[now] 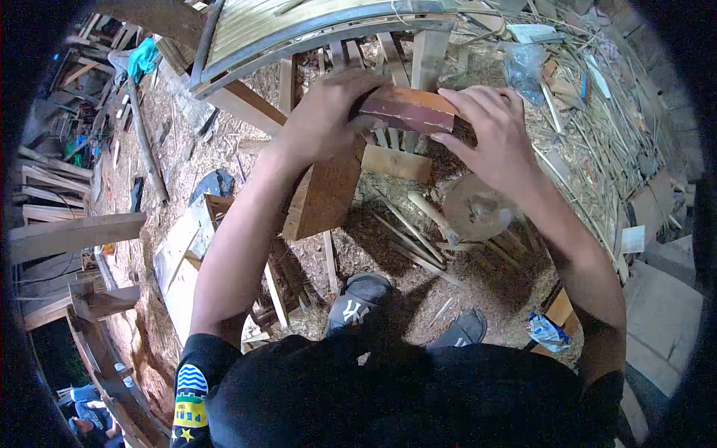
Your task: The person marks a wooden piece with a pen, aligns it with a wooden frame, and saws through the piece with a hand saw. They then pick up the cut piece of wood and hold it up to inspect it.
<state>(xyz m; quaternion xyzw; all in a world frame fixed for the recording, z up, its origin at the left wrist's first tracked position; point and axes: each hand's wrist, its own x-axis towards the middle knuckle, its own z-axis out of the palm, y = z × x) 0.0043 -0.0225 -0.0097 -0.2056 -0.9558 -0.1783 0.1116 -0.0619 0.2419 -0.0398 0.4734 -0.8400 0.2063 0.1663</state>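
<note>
A short wooden block [411,110], with an orange-brown top and a dark red painted side, is held up between both hands in the head view. My left hand [332,112] is closed around its left end, partly blurred. At the other end my right hand [489,123] grips it, thumb below and fingers on top. Under my left wrist stands a thick brown wooden board [325,190]. A paler piece of wood [396,163] sits just below the block. What lies beneath my left palm is hidden.
A slatted bamboo panel in a frame [299,33] stands ahead. A round stump [474,209] and loose sticks [411,231] lie before my feet. Bamboo strips [590,179] pile up on the right, timber beams [78,235] on the left. Another person [93,418] is at lower left.
</note>
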